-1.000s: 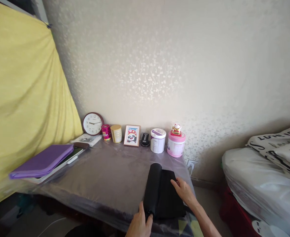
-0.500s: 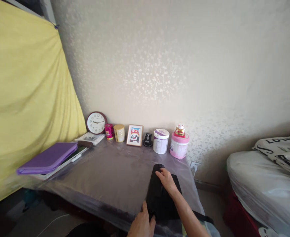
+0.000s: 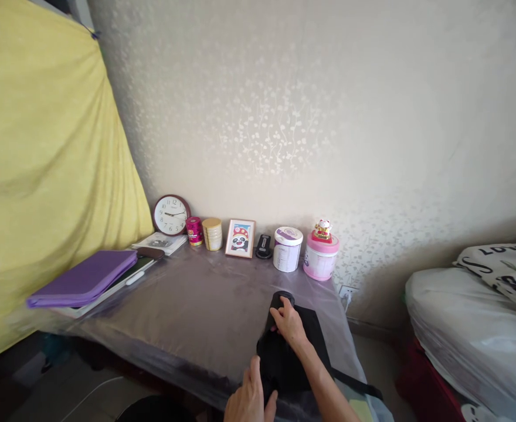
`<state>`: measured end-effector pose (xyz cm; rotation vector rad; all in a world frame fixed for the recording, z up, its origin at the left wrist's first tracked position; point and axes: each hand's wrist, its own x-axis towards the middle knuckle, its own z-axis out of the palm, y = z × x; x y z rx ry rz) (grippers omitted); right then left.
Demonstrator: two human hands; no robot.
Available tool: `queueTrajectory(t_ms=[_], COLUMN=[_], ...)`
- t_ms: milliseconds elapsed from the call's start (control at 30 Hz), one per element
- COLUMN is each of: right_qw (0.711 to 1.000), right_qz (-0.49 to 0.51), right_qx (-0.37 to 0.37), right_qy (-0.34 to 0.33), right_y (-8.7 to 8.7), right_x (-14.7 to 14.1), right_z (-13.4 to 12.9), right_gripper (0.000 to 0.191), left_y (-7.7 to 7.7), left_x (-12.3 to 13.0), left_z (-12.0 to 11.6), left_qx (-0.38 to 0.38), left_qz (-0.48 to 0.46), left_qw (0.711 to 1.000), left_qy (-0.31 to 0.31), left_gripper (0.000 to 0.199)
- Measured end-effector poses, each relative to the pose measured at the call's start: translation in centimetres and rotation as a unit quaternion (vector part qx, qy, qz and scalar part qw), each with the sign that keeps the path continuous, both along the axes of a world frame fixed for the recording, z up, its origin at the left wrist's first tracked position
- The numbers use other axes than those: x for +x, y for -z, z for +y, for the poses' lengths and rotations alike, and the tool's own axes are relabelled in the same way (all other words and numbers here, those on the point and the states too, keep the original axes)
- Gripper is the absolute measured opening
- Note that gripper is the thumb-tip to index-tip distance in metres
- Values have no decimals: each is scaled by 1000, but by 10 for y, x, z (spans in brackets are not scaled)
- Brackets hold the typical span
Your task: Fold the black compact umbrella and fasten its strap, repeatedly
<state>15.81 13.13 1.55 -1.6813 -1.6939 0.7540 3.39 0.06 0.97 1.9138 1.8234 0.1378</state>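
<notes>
My right hand [image 3: 289, 327] has its fingers [image 3: 282, 316] curled closed on the rolled top of a black fabric bundle [image 3: 284, 363]. My left hand [image 3: 250, 401] sits at its near end, fingers spread; I cannot tell if they grip. The bundle lies near the right end of the plastic-covered bench [image 3: 187, 310], its strap [image 3: 355, 382] trailing right, below a pink tub [image 3: 321, 258].

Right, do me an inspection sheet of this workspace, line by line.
Surface: grey padded top under clear plastic.
Things in hand: black fabric roll with black strap.
Clutter: wall clock, purple folder, framed panda picture, pink tub.
Hands: right hand on the roll; left hand at its near edge.
Cables: white plug in a wall socket; white cord on the floor.
Surroundings: yellow cloth, plastic-wrapped bedding.
</notes>
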Motion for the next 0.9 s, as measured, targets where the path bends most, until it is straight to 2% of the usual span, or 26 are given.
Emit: queueTrajectory(t_ms=[133, 300, 433, 600, 767, 900], right_qw=[1000, 998, 996, 986, 953, 937], right_qz=[-22, 14, -21, -71, -126, -142], right_qx=[18, 43, 64, 123, 235, 271], right_qy=[-1, -53, -59, -83, -145, -167], right_y=[-7, -12, -10, -7, -3, 5], right_x=[-2, -3, -3, -3, 6, 17], right_z=[-6, -12, -15, -23, -42, -39], right_gripper=[45, 33, 24, 24, 26, 27], left_y=[2, -8, -8, 7, 25, 30], left_x=[1, 8, 12, 15, 18, 20], left_z=[-2, 3, 9, 12, 15, 17], left_qx=[53, 57, 75, 79, 67, 66], left_qz=[10, 22, 31, 42, 18, 13], left_qw=[998, 997, 996, 993, 996, 997], left_qy=[25, 45, 47, 72, 61, 47], left_gripper=[58, 75, 80, 85, 78, 78])
